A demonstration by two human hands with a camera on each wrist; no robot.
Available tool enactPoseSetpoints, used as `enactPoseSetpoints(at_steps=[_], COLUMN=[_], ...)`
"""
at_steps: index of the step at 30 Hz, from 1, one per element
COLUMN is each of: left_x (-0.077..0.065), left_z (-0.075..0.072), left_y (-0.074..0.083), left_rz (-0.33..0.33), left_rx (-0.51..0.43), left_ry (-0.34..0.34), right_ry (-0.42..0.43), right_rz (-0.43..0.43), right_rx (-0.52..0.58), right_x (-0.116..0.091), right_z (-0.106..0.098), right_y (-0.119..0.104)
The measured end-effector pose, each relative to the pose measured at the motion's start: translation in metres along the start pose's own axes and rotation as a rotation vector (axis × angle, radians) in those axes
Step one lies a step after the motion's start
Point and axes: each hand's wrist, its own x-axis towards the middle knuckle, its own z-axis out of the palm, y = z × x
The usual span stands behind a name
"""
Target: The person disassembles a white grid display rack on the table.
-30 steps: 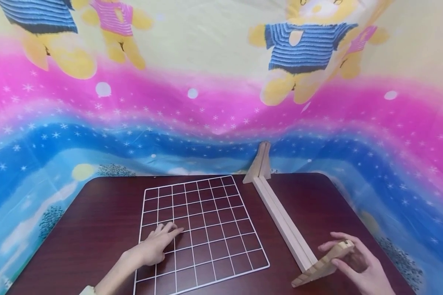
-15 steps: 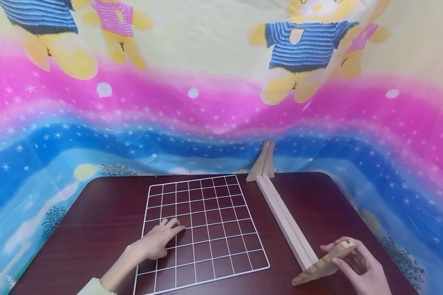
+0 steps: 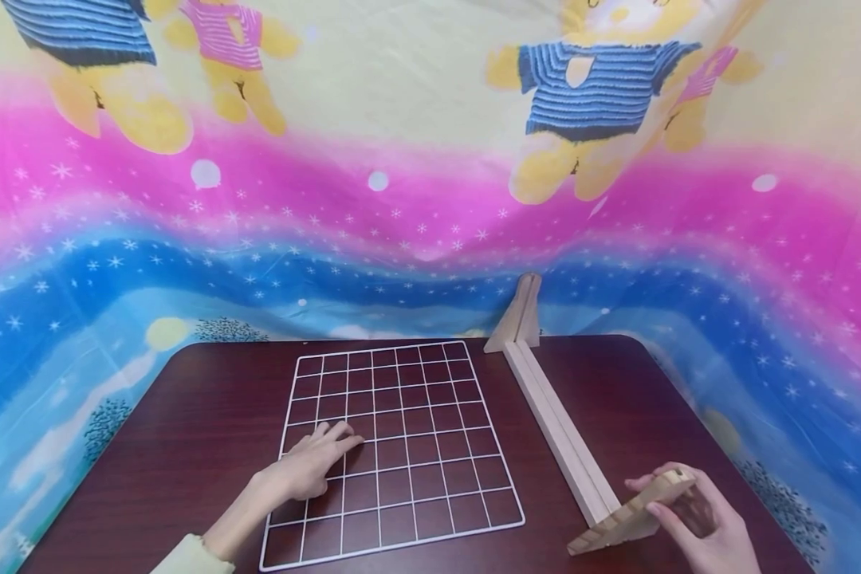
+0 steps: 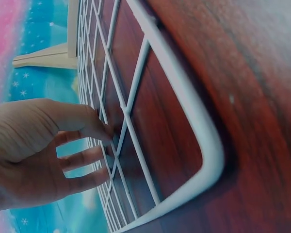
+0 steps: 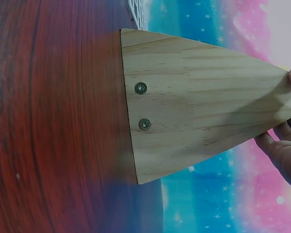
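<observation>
A white wire grid panel (image 3: 494, 431) lies flat on the table. My left hand (image 3: 308, 468) reaches over its left side, fingers spread and tips on the wires; in the left wrist view the thumb (image 4: 82, 119) and fingertips meet the wires near the thick outer rim (image 4: 212, 165). To the right stands a wooden stand: a long grooved bar (image 3: 560, 434) joins two tapered end boards. My right hand (image 3: 717, 522) pinches the narrow top of the near end board (image 3: 627, 522) between thumb and fingers. The right wrist view shows two screws (image 5: 141, 88) in that board's outer face.
A dark red-brown table (image 3: 208, 422) with rounded far corners carries both things. The far end board (image 3: 520, 315) of the stand is upright close to the back edge. Behind the table hangs a cloth (image 3: 402, 199) printed with bears and snowflakes.
The grid has turned slightly clockwise, its far edge moving right along with my left hand. The stand's far end has shifted a little right. My right fingers have drawn in on the near board.
</observation>
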Motion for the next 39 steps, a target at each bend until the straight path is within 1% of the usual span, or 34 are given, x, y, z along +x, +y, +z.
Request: enactPoseSetpoints(at_steps=[2,3,9,12,14,17,21,23,26,31,37,39], left_x=[0.001,0.001,0.003,0.003,0.003,0.005,0.007,0.007,0.005,0.006,0.007,0.008], left_z=[0.0,0.0,0.001,0.0,0.0,-0.001,-0.003,-0.003,-0.003,-0.003,-0.002,-0.002], left_y=[0.0,0.0,-0.002,-0.003,-0.002,-0.002,-0.003,-0.004,-0.005,-0.007,-0.01,-0.01], left_rz=[-0.007,-0.01,-0.009,-0.007,-0.008,-0.005,-0.002,-0.001,0.004,0.019,0.009,0.011], left_rx=[0.007,0.009,0.014,0.02,0.022,0.026,0.016,0.013,0.011,0.012,-0.005,-0.011], left_ry=[-0.005,-0.006,-0.004,0.001,0.003,0.003,-0.004,-0.008,-0.014,-0.005,-0.008,-0.008], right_ry=[0.0,0.01,0.042,0.04,0.042,0.036,0.01,0.007,-0.002,0.004,-0.008,-0.003], right_rz=[-0.003,0.018,0.104,0.1,0.089,0.035,-0.064,-0.087,-0.108,-0.102,-0.118,-0.117], right_rx=[-0.002,-0.028,-0.09,-0.069,-0.051,0.01,0.123,0.142,0.159,0.174,0.198,0.189], right_x=[0.0,-0.001,-0.002,-0.002,-0.002,-0.002,-0.002,-0.002,-0.002,-0.002,-0.002,-0.002], right_z=[0.0,0.0,0.002,0.002,0.002,0.002,0.001,0.002,0.002,0.003,0.002,0.002], right_y=[0.001,0.0,-0.002,-0.003,-0.002,0.001,0.006,0.008,0.01,0.01,0.011,0.011])
